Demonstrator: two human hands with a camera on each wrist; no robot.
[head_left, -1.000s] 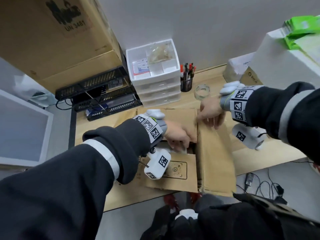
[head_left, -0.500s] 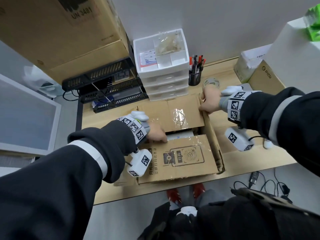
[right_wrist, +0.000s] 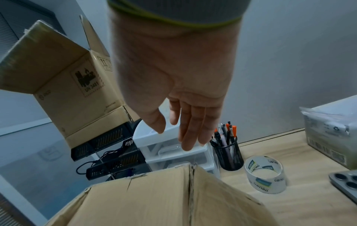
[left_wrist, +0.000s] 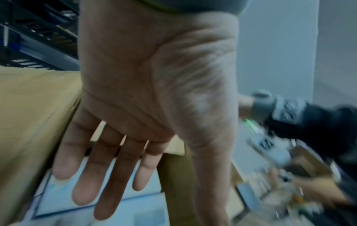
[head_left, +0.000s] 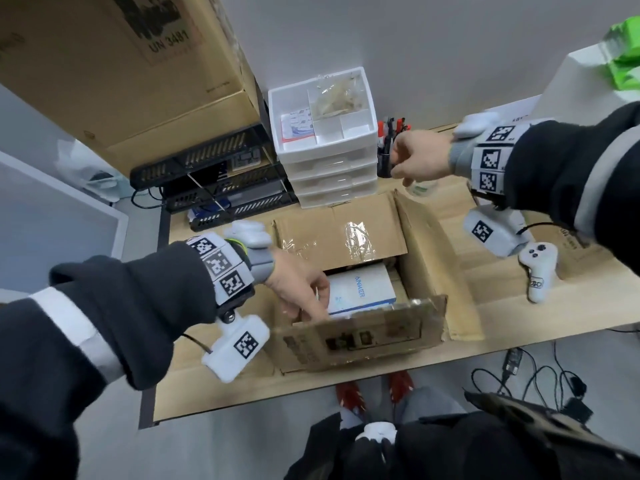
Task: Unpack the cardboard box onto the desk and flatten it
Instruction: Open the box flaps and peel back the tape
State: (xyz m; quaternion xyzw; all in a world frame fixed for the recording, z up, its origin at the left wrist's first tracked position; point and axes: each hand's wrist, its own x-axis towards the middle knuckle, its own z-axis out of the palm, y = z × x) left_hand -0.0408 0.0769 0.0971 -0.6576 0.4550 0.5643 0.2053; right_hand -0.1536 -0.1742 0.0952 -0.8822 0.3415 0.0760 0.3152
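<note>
The cardboard box (head_left: 429, 258) stands mid-desk with its flaps folded out; the near flap (head_left: 363, 337) tilts up toward me. Inside lies a white-and-blue Anker carton (head_left: 360, 289), also seen under the fingers as the pale blue carton (left_wrist: 58, 198). My left hand (head_left: 301, 292) reaches into the box's near-left corner with fingers (left_wrist: 108, 175) straight and spread above the carton, holding nothing. My right hand (head_left: 419, 157) hovers above the box's far right corner, fingers (right_wrist: 189, 131) loose and empty, over the brown flap (right_wrist: 154, 198).
Behind the box stand a white drawer unit (head_left: 325, 150), a pen pot (right_wrist: 228, 154) and black mesh trays (head_left: 207, 188). A tape roll (right_wrist: 264, 172) and a phone (right_wrist: 345, 182) lie at the far right, a white controller (head_left: 536, 268) to the right. A big carton (head_left: 121, 64) looms upper left.
The near flap has swung up and outward, uncovering the Anker carton. My left hand has moved into the opening. My right hand has let go of the box's far corner and risen.
</note>
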